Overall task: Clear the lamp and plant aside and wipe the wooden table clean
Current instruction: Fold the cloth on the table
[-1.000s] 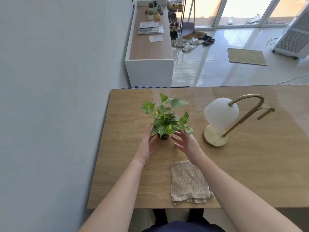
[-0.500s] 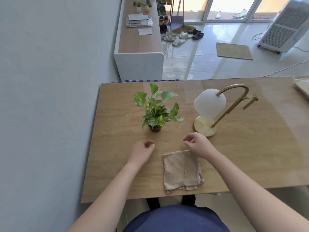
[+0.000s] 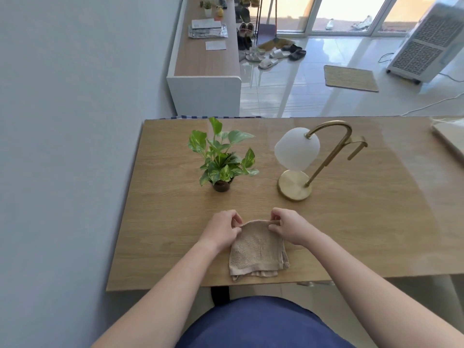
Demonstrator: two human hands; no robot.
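Note:
A small green potted plant (image 3: 222, 156) stands upright on the wooden table (image 3: 364, 229), towards its far left. To its right stands a brass lamp (image 3: 296, 187) with a white globe shade and a curved arm. A folded beige cloth (image 3: 257, 249) lies near the table's front edge. My left hand (image 3: 222, 228) pinches the cloth's far left corner. My right hand (image 3: 288, 226) pinches its far right corner. The far edge of the cloth is slightly lifted between them.
A grey wall runs along the table's left side. A pale flat object (image 3: 450, 136) sits at the table's far right edge. Beyond the table are a long low cabinet (image 3: 204, 61), shoes, a floor mat (image 3: 350, 77) and a white cooler unit (image 3: 426, 43).
Both hands drew back from the plant's pot towards me and closed on the cloth's far corners. The plant and lamp stayed where they were.

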